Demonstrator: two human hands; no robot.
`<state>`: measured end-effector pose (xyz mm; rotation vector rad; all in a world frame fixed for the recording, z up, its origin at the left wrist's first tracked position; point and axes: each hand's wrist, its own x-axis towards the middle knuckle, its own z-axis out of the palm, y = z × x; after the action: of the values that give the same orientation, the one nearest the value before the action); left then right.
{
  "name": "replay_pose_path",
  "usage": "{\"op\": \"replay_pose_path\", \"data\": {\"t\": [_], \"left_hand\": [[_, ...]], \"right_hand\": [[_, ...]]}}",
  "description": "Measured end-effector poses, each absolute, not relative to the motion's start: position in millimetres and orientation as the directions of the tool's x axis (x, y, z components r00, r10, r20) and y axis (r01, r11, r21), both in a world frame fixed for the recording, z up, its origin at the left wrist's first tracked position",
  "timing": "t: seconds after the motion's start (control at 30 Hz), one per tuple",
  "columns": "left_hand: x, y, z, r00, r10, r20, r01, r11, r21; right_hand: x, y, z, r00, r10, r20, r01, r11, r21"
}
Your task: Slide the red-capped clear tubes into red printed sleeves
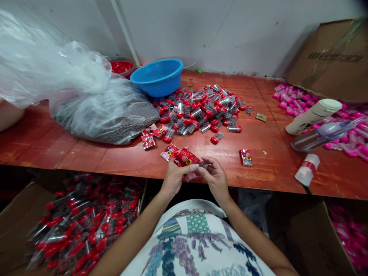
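Near the front edge of the table, my left hand (174, 177) is closed on a red printed packet (186, 156), with the thumb across its lower side. Just right of it, my right hand (216, 179) pinches a small dark, shiny piece (202, 165) against the packet's right end; the fingers partly hide it. Both thumb tips meet there. Another red-and-white packet (169, 152) lies under and left of the held one. Several more packets (148, 141) lie to the left, and a single packet (245, 157) to the right. Beyond is a pile of red-capped clear containers (201, 111).
A clear bag of dark beads (115, 115) and a blue basin (158, 78) stand behind left. At right are a white bottle (312, 117), a clear tumbler (316, 136), a white roll (307, 168) and pink containers (297, 99). A box (20, 207) of red-capped containers sits below left.
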<state>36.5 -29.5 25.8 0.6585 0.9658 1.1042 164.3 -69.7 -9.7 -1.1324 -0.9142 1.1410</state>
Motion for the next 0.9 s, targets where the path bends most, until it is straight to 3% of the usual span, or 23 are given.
{"op": "replay_pose_path", "data": {"t": [0.2, 0.4, 0.63, 0.77, 0.9], "left_hand": [[36.9, -24.5, 18.6, 0.121, 0.938, -0.324, -0.429, 0.344, 0.835], [41.4, -23.8, 13.4, 0.155, 0.938, -0.309, -0.399, 0.346, 0.849], [44.6, -22.1, 7.3, 0.244, 0.873, -0.423, -0.383, 0.487, 0.785], [31.6, -14.7, -1.3, 0.274, 0.85, -0.449, -0.499, 0.525, 0.689], [26.9, -10.8, -6.8, 0.248, 0.867, -0.433, -0.501, 0.497, 0.708]], "right_hand": [[174.2, -66.5, -21.1, 0.18, 0.984, -0.001, -0.105, 0.018, -0.994], [181.3, -59.5, -25.4, 0.047, 0.999, -0.016, -0.147, -0.009, -0.989], [200.1, -57.8, -26.3, 0.138, 0.988, -0.062, -0.027, -0.059, -0.998], [258.3, -65.7, -29.6, 0.443, 0.896, -0.029, 0.249, -0.154, -0.956], [296.1, -72.6, -31.9, 0.605, 0.786, 0.129, 0.565, -0.309, -0.765]]}}
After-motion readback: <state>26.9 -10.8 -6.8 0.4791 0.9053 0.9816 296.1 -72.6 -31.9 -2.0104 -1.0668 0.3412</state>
